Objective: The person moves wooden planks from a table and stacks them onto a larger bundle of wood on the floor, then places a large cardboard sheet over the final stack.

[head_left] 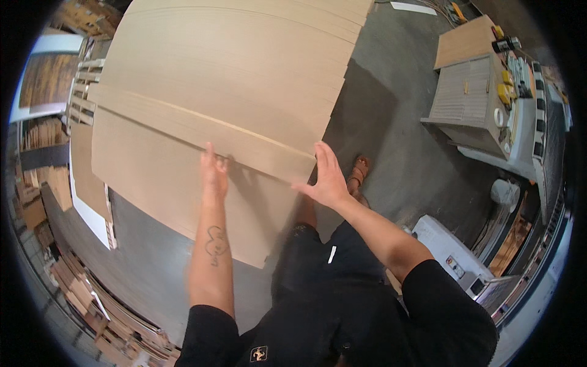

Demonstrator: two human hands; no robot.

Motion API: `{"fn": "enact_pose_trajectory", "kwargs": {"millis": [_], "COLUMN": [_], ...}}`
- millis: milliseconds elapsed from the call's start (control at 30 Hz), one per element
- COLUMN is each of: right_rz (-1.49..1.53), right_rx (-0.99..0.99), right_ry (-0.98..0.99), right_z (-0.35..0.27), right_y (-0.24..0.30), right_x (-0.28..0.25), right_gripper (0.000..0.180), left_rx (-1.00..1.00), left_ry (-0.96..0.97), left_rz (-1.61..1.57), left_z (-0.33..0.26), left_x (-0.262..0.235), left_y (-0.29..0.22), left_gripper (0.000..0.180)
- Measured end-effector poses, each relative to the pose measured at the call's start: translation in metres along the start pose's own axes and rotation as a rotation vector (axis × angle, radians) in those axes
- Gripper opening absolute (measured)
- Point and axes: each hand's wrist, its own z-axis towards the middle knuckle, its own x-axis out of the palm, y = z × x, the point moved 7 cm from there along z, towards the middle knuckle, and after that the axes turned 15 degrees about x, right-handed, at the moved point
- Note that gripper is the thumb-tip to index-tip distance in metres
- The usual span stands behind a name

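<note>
A long tan fibreboard strip (202, 131) lies across a wide tan panel (165, 189) of the same colour. My right hand (328, 182) is at the strip's right end, its thumb by the near edge and its fingers by the far corner, spanning the width. Along the strip's near edge, left of its right end, is my left hand (214, 174), slightly blurred. Its fingers are stretched out and gripping nothing that I can see. Beyond the strip, more large tan panels (238, 55) lie with their right edges stepped.
At the right stands a grooved cabinet (461, 92) with tools beside it. A white box-like machine (449, 248) is at the lower right. Cut boards (79, 284) pile up at the lower left; pallets (85, 98) stand behind. Grey floor (391, 128) borders the panels.
</note>
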Motion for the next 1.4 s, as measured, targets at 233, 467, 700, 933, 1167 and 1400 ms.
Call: {"fn": "enact_pose_trajectory", "kwargs": {"millis": [233,467,700,933,1167,1400], "right_rz": [-0.408,-0.383,-0.377,-0.327,-0.328,-0.123], "right_rx": [-0.26,-0.326,-0.314,-0.302,-0.257,0.245], "right_ry": [-0.026,-0.032,0.022,-0.033,-0.004,-0.068], "right_z": [0.004,-0.043,-0.121,-0.129,-0.102,-0.089], "right_y": [0.039,0.052,-0.008,-0.004,0.002,-0.114], "right_x": [0.019,0.005,0.004,0.005,0.029,0.061], "right_gripper": [0.086,0.083,0.087,0.065,0.07,0.086], "left_rx": [-0.185,-0.047,-0.177,-0.114,-0.177,-0.052], "left_ry": [-0.113,-0.289,-0.315,-0.339,-0.193,-0.242], "left_rz": [-0.143,-0.084,-0.357,-0.271,0.302,0.418], "left_z": [-0.103,-0.077,-0.082,-0.092,-0.045,-0.049], "left_x": [0.011,-0.017,-0.008,-0.035,-0.092,-0.081], "left_y": [0.062,0.022,0.024,0.046,0.067,0.027], "left_gripper": [0.092,0.081,0.069,0.056,0.069,0.087]}}
